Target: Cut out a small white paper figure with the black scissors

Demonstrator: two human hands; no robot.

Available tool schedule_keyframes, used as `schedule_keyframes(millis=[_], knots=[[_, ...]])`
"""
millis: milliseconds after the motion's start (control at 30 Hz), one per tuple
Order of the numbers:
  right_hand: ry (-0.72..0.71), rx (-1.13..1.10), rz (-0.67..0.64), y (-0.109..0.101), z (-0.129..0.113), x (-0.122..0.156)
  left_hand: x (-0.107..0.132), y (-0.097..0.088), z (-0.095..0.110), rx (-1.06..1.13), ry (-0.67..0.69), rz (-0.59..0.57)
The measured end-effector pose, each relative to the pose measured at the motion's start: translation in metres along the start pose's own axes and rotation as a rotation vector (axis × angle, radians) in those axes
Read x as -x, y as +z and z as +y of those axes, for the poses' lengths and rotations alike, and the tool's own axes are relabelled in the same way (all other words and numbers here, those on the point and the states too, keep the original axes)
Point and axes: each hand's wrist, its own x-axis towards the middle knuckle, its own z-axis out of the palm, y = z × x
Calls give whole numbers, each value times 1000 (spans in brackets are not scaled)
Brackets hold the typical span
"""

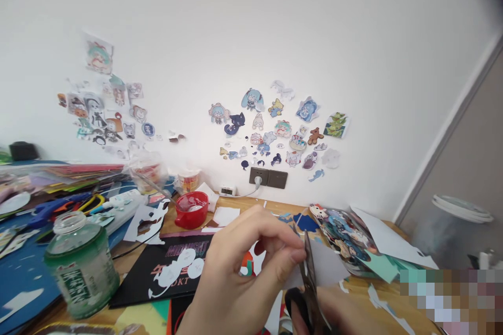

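My left hand [243, 267] is closed in a pinch, with thumb and fingertips gripping a piece of white paper [328, 266]. Scissors [308, 264] with dark handles sit in my right hand [341, 311], which is low in the view, partly cut off and blurred. The scissor blades point upward, right beside my left fingertips, and cross in front of the paper. Behind my left wrist lie a black folder [137, 272] with printed lettering and white paper cut-outs [178, 267].
A green-labelled jar [80, 267] stands at the left, beside blue-handled scissors [55, 209]. A red bowl [192, 209] sits further back. Printed character sheets [346, 241] and paper scraps [387, 306] lie at the right. The wall carries several stickers and a socket [268, 178].
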Motion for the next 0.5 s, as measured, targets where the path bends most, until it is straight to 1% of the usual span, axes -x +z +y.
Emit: schedule_keyframes(millis=[233, 500], knots=[[-17, 8, -10, 0, 0, -1, 1, -2, -1, 27, -1, -13], [-4, -1, -45, 1, 7, -5, 3, -2, -2, 84, -73, -27]])
